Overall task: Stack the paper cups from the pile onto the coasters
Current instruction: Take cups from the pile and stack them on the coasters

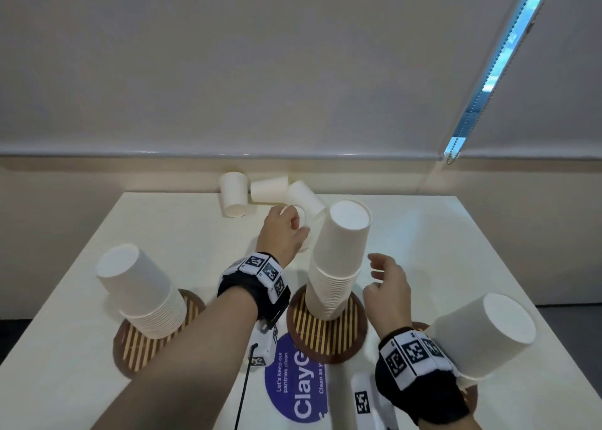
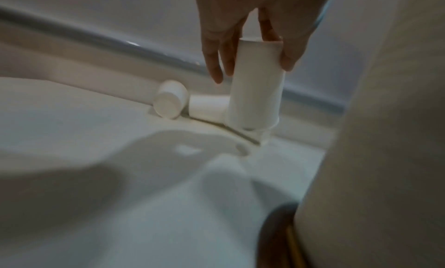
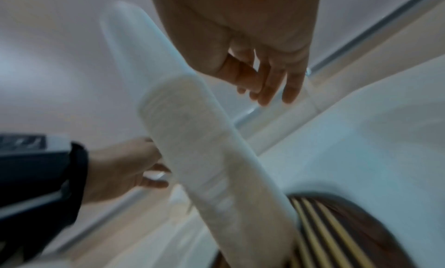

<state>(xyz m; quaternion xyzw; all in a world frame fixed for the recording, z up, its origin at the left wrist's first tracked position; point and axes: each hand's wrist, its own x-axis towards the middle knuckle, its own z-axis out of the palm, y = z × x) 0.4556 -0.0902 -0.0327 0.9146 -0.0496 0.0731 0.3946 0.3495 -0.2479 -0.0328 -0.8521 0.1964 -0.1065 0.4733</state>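
Observation:
Three upside-down stacks of white paper cups stand on striped round coasters: a left stack (image 1: 140,296), a tall leaning middle stack (image 1: 338,266) on its coaster (image 1: 329,335), and a right stack (image 1: 482,335). Loose cups (image 1: 233,195) lie on their sides at the table's far edge, also visible as loose cups (image 2: 171,100) in the left wrist view. My left hand (image 1: 298,226) reaches into that pile and pinches one cup (image 2: 255,85) near its base, rim down. My right hand (image 1: 387,283) hovers just right of the middle stack (image 3: 204,148), fingers (image 3: 272,85) relaxed, holding nothing.
A blue round sticker (image 1: 299,380) lies on the white table (image 1: 439,250) near the front, beside a white tagged device (image 1: 365,400) and a black cable (image 1: 244,390). A wall ledge runs just behind the pile. A blind's bead chain (image 1: 456,146) hangs at the back right.

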